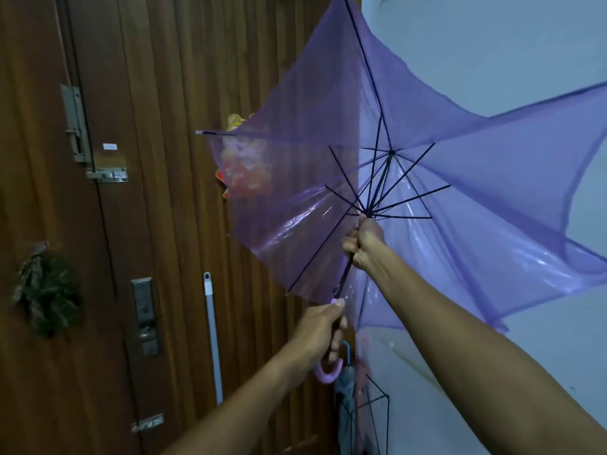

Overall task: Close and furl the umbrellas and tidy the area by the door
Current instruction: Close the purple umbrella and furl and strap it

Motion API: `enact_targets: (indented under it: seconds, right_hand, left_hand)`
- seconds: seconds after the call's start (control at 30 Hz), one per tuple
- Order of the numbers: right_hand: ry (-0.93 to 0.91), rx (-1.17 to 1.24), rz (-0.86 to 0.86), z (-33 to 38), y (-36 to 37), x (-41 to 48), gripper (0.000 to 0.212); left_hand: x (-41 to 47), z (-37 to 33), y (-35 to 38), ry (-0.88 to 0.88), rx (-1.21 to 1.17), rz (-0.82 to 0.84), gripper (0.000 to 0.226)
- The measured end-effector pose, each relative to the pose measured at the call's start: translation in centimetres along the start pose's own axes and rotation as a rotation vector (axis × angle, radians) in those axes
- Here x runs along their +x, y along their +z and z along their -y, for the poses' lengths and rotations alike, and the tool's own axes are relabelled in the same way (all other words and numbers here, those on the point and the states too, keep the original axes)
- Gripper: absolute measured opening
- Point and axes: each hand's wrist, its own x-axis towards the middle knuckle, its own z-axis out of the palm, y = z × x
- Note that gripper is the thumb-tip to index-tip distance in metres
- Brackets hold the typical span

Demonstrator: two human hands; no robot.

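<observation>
Purple translucent plastic: the purple umbrella (460, 198) is spread open at the door's right edge, its canopy overlapping both the door and the wall beside it. The inside faces the camera and the dark ribs are bare to view. Its long axis is the shaft (377, 188), rising from low and nearer the door to the hub, up and right; the tip end points away toward the wall.

Brown wooden door (157, 93), vertically grooved. Pale wall (476, 44) right of the door.

At the door's lower right corner, a black wire stand (377, 412) holds folded umbrellas (346, 395). A white pole (213, 339) stands upright against the door.

Right hand (364, 244): fingers curled tight round the shaft just under the spreading struts. Left hand (323, 326): fingers wrapped round the shaft's low end, just above the pink crook handle (326, 376).

On the door: a dried leaf bunch (47, 292) at the left, a lock plate (146, 318) mid-height, a sliding bolt (106, 175) above, and a red-and-yellow ornament (235, 121) partly behind the canopy.
</observation>
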Motion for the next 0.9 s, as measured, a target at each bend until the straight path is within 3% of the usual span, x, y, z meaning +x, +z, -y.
enact_targets:
  seconds: [0.1,0.3,0.43,0.63,0.9]
  right_hand:
    - [0.012,-0.032,0.026,0.5,-0.2,0.4,0.042]
    - [0.039,-0.197,0.104,-0.7,0.4,-2.7,0.044]
    - [0.134,-0.184,0.171,-3.0,0.1,-4.9,0.045]
    - [0.206,-0.15,0.229,-4.1,-0.9,-6.3,0.047]
    - [0.229,-0.078,0.231,-4.8,-1.6,-7.1,0.041]
  left_hand:
    - [-0.1,0.0,-0.3,0.093,0.073,-0.104,0.048]
    - [0.8,-2.0,-0.5,0.11,0.121,-0.17,0.052]
    - [1.5,-2.8,-0.4,0.105,0.209,-0.193,0.04]
    - [1.9,-2.7,0.1,0.069,0.271,-0.23,0.048]
    - [1.9,-2.7,0.1,0.057,0.225,-0.235,0.037]
